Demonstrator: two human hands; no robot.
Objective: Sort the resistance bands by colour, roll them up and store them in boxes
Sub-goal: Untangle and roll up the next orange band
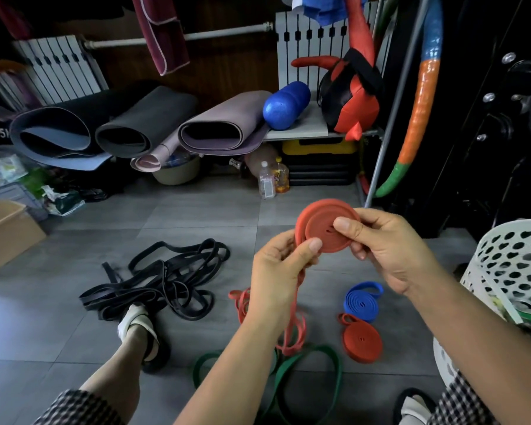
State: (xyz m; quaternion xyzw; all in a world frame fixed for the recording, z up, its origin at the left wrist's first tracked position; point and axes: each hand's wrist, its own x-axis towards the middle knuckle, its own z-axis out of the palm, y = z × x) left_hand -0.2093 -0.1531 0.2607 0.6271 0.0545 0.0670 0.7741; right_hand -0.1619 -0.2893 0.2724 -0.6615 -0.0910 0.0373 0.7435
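red band coil (327,228) pinched by left hand (276,271) and right hand (390,246), thumbs pressing its face.

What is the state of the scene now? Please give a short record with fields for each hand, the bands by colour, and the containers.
left hand: pinches the lower edge of the half-rolled red band
right hand: pinches the same roll near its centre
loose tail: hangs from the roll down to the floor
rolled, on floor: blue roll; red roll just in front of it
unrolled, on floor: black bands in a tangled pile; green band
containers: cardboard box far left; white basket at right
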